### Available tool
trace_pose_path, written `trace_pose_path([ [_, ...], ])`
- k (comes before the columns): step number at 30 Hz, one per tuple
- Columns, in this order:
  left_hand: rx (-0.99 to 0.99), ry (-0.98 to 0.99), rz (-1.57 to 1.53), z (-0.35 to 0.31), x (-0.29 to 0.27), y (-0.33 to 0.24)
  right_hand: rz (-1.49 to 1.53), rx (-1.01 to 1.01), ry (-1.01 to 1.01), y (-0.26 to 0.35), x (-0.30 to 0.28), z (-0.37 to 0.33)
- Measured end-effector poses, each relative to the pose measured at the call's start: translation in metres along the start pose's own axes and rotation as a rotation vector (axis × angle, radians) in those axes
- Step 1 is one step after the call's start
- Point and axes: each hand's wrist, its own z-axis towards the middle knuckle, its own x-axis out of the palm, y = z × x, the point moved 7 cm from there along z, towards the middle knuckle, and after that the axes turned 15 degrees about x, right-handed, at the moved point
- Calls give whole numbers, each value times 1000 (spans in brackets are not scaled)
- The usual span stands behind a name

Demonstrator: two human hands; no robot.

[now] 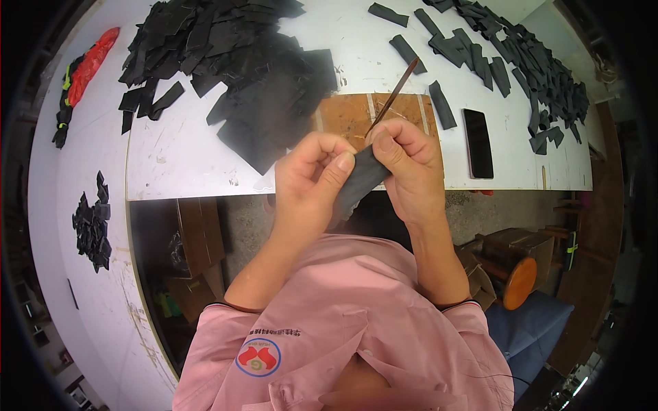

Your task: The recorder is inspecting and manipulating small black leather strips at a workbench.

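Both my hands pinch a small piece of black fabric (363, 177) in front of my body, just off the table's near edge. My left hand (308, 185) grips its upper left corner between thumb and fingers. On the other side, my right hand (417, 168) is closed with the thumb pressed on the cloth's upper right end. A thin dark brown stick (393, 94) slants up and away from the right fingertips; whether those fingers hold it cannot be made out. Beneath it lies a brown board (346, 113) with pale strips.
A large heap of flat black fabric pieces (226, 61) covers the back left of the white table (178, 161). Narrow black fabric tubes (548, 82) are piled at the right, near a phone (478, 144). A small black pile (92, 222) and a red bag (92, 65) sit at left.
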Motion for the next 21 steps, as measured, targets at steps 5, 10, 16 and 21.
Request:
trace_pose_path([
  [5, -115, -127, -197, -3, -7, 10, 247, 180, 82, -13, 0, 0],
  [10, -173, -47, -150, -1, -7, 12, 151, 131, 54, -12, -3, 0],
  [16, -180, 71, -88, 2, -3, 9, 101, 112, 112, -15, -3, 2],
  [21, -197, 87, -126, -1, -2, 10, 106, 120, 98, -18, -2, 3],
])
